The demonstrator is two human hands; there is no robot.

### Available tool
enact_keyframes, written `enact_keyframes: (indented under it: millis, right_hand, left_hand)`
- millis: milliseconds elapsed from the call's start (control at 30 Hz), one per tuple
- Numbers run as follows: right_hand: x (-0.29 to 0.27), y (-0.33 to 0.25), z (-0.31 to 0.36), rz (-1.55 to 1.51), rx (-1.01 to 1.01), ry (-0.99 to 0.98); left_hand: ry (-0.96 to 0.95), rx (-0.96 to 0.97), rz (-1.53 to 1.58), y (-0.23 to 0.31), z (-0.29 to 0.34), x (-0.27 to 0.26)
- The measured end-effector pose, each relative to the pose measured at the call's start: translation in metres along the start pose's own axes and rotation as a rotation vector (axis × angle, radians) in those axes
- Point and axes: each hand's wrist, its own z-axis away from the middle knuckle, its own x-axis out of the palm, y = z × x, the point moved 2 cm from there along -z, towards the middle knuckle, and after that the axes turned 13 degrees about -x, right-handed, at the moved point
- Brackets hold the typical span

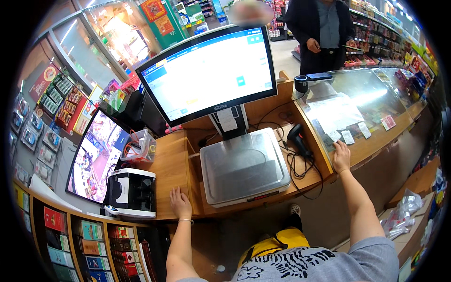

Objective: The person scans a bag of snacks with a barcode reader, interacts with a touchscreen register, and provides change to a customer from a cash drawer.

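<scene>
Head view: from where I stand, the nearest small white slip (334, 136) lies on the glass-topped counter (362, 153) just past the right hand's (342, 158) fingertips, at about eleven o'clock from it, its long axis seeming to run from eleven to five. That hand is much the nearer one. It is palm down, fingers loosely extended, gripping nothing I can see; whether the fingertips touch the slip I cannot tell. A black handheld scanner (299, 139) sits at its ten o'clock. The left hand (180, 203) rests flat and empty on the wooden counter (167, 164), the metal-topped scale (244, 162) at its two o'clock.
</scene>
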Motion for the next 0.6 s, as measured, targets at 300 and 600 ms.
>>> enact_keyframes:
  millis: [300, 600]
  right_hand:
    - [0.004, 0.0, 0.0, 0.041, -0.015, -0.012]
    - [-0.001, 0.001, 0.001, 0.054, 0.001, -0.041]
  left_hand:
    - [-0.191, -0.19, 0.429, -0.002, -0.028, 0.008]
    - [-0.296, 0.137, 1.031, 0.222, -0.073, 0.021]
